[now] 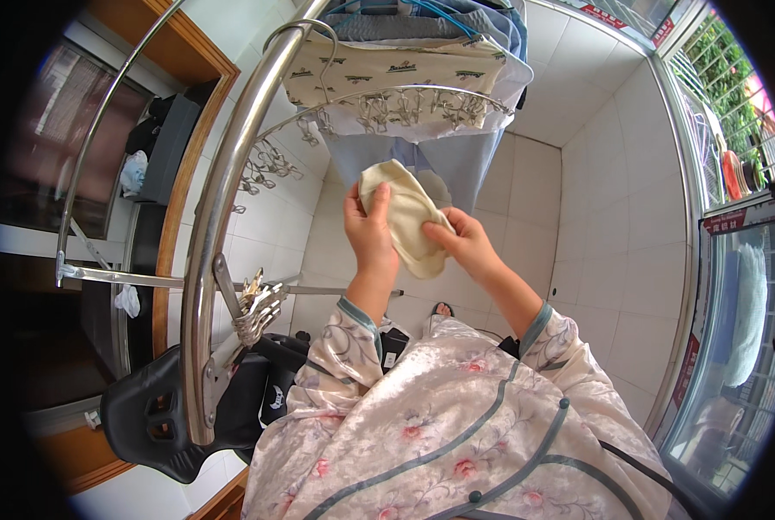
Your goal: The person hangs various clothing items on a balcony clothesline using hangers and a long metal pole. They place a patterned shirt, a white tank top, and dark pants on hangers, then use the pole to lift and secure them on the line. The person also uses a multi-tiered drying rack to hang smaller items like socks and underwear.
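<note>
A small cream fabric piece [406,218], possibly a folded sock or liner, is held up in front of my chest. My left hand [369,227] grips its left edge, thumb laid over the near face. At the lower right edge, my right hand [460,239] pinches the fabric between thumb and fingers. Just beyond the hands hangs a curved metal drying hanger [426,87] with several wire clips [408,109] dangling from it. Behind the clips are a cream printed garment [394,65] and light-blue clothing [469,162].
A thick steel rail [231,169] slants up at my left, carrying a bunch of metal clips [259,311]. Below it stands a black chair [147,409]. Tiled wall [595,195] and a glazed window frame [680,260] bound the right side. My sandalled foot [443,309] shows on the floor.
</note>
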The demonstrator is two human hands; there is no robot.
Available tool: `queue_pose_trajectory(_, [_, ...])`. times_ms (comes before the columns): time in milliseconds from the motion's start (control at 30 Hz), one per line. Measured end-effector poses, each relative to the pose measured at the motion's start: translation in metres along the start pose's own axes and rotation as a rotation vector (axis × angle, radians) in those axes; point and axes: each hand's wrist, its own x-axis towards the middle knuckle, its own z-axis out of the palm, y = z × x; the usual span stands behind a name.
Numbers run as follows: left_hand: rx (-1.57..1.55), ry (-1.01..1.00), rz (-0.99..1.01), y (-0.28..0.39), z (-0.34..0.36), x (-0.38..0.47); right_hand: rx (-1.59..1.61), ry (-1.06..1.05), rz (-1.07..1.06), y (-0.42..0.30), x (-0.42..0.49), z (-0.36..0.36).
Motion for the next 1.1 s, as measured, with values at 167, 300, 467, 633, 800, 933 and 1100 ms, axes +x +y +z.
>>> queue_pose_trajectory(167, [-0.211, -0.050, -0.218, -0.002, -0.021, 0.000, 0.241, 0.097, 0.243, -0.008, -0.013, -0.020])
queue_pose_trajectory(300, [-0.169, -0.011, -0.216, -0.006, -0.030, -0.005, 0.476, -0.149, 0.113, -0.011, -0.026, -0.019])
queue_pose_trajectory(467, [0.254, -0.189, 0.115, -0.016, -0.029, -0.020, 0.268, 0.182, 0.234, -0.016, -0.013, -0.011])
queue_pose_trajectory(633, [1.032, -0.475, 0.988, -0.027, -0.022, -0.040, 0.537, 0.159, 0.075, -0.025, -0.013, 0.002])
queue_pose_trajectory(800, [1.239, -0.609, 1.040, -0.026, -0.019, -0.052, 0.359, -0.027, 0.056, -0.029, -0.024, 0.006])
queue_pose_trajectory(933, [1.130, -0.704, 0.973, -0.024, -0.020, -0.060, 0.390, 0.057, 0.081, -0.024, -0.021, 0.001])
queue_pose_trajectory(1100, [0.898, -0.351, 0.837, -0.016, -0.027, -0.055, 0.273, 0.192, 0.004, -0.017, -0.016, -0.009])
